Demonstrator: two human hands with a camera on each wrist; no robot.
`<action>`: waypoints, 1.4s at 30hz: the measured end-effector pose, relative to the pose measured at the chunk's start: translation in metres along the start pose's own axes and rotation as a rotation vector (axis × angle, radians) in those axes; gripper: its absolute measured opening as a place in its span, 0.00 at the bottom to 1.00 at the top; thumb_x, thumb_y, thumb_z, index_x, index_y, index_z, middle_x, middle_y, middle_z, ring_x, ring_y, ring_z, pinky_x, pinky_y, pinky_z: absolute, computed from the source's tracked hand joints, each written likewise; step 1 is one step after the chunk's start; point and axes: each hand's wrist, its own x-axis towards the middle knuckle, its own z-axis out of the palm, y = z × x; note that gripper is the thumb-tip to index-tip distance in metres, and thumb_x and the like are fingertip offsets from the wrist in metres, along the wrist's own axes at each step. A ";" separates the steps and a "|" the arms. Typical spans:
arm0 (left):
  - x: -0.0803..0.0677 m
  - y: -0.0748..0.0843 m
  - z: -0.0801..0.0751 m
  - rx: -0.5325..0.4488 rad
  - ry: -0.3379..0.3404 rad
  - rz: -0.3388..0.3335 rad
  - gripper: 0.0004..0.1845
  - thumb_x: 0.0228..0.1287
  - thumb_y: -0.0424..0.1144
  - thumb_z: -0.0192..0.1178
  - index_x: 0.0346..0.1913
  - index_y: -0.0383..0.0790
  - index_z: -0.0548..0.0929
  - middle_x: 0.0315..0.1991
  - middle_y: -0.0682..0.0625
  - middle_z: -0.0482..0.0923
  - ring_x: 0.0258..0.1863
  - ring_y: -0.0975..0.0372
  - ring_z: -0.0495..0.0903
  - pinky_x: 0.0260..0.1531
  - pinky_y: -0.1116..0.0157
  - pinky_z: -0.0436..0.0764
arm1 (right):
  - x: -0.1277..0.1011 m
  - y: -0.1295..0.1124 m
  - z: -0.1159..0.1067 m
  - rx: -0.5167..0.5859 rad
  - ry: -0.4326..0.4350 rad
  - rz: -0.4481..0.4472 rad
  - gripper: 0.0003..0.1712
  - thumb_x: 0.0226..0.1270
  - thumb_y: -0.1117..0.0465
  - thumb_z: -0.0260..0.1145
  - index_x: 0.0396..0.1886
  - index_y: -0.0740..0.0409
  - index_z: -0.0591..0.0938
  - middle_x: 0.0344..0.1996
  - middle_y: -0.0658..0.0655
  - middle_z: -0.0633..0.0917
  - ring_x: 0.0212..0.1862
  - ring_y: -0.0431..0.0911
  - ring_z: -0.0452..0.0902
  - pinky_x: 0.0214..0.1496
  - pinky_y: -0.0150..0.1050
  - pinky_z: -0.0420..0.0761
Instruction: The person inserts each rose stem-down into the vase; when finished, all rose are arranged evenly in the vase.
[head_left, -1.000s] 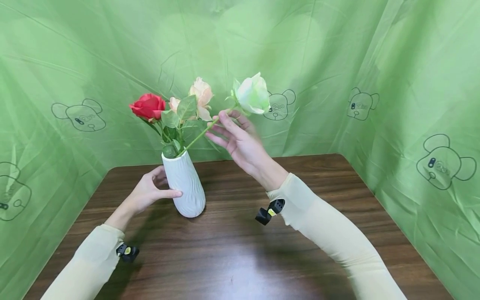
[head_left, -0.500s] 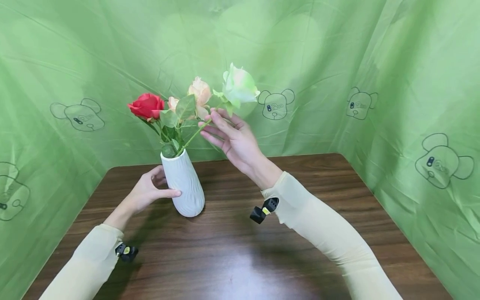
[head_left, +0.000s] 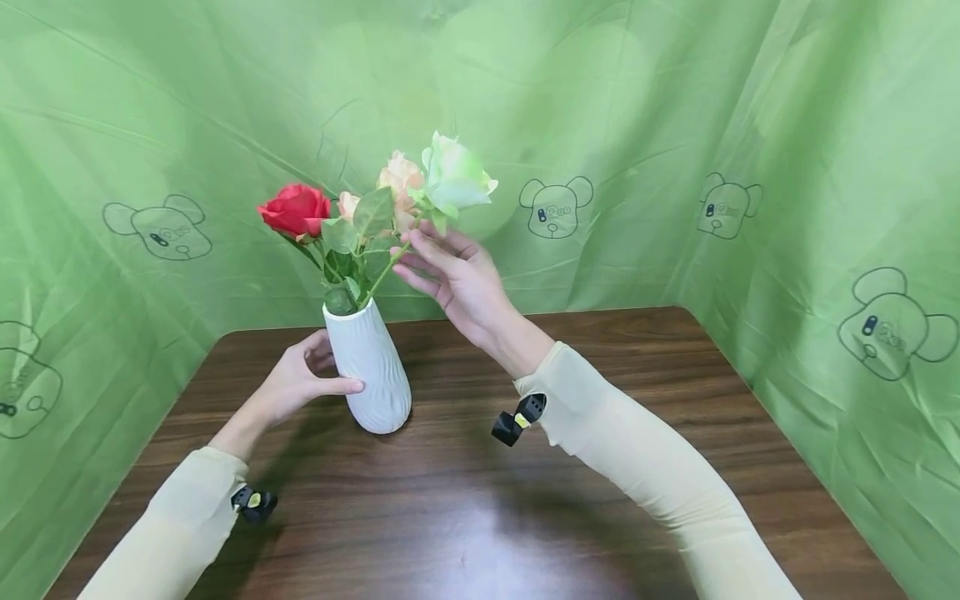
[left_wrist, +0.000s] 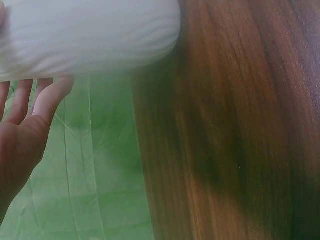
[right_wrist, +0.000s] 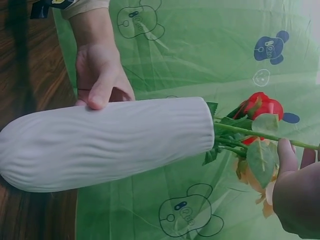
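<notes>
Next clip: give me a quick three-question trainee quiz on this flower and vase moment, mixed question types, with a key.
1. True or false: the left hand rests against the white vase.
2. Which flower's stem does the right hand hold? A) red rose B) pale green rose C) peach rose
3. Fill in: the vase stands upright on the ______ table.

Key
1. True; thumb and fingers touch its side.
2. B; the fingers pinch the stem just under the pale green rose, while the red rose and peach rose sit in the vase untouched.
3. Wooden.
</notes>
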 end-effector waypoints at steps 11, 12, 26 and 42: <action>-0.002 0.002 -0.002 0.002 -0.002 -0.015 0.42 0.54 0.36 0.78 0.71 0.38 0.69 0.62 0.42 0.78 0.59 0.59 0.79 0.53 0.66 0.80 | 0.004 0.016 0.010 -0.081 -0.073 0.031 0.10 0.74 0.73 0.61 0.39 0.59 0.86 0.44 0.58 0.84 0.42 0.49 0.82 0.58 0.49 0.81; -0.003 0.001 -0.002 0.003 -0.002 -0.014 0.42 0.55 0.36 0.78 0.71 0.38 0.69 0.61 0.42 0.78 0.59 0.59 0.79 0.53 0.66 0.80 | 0.005 0.018 0.012 -0.087 -0.083 0.037 0.10 0.74 0.73 0.61 0.39 0.59 0.86 0.43 0.58 0.84 0.41 0.49 0.82 0.58 0.49 0.81; -0.003 0.002 0.000 0.001 -0.007 -0.015 0.42 0.55 0.36 0.79 0.71 0.40 0.69 0.62 0.44 0.79 0.60 0.58 0.79 0.53 0.65 0.80 | 0.013 0.032 0.021 -0.166 -0.029 0.135 0.11 0.70 0.73 0.65 0.50 0.69 0.82 0.38 0.57 0.84 0.36 0.47 0.81 0.53 0.47 0.84; -0.004 0.003 -0.001 0.007 0.001 -0.023 0.43 0.55 0.37 0.79 0.72 0.41 0.69 0.61 0.45 0.79 0.59 0.60 0.79 0.54 0.64 0.80 | -0.003 0.036 -0.008 -0.313 0.008 0.330 0.21 0.72 0.74 0.62 0.63 0.68 0.78 0.48 0.62 0.85 0.39 0.50 0.84 0.52 0.48 0.84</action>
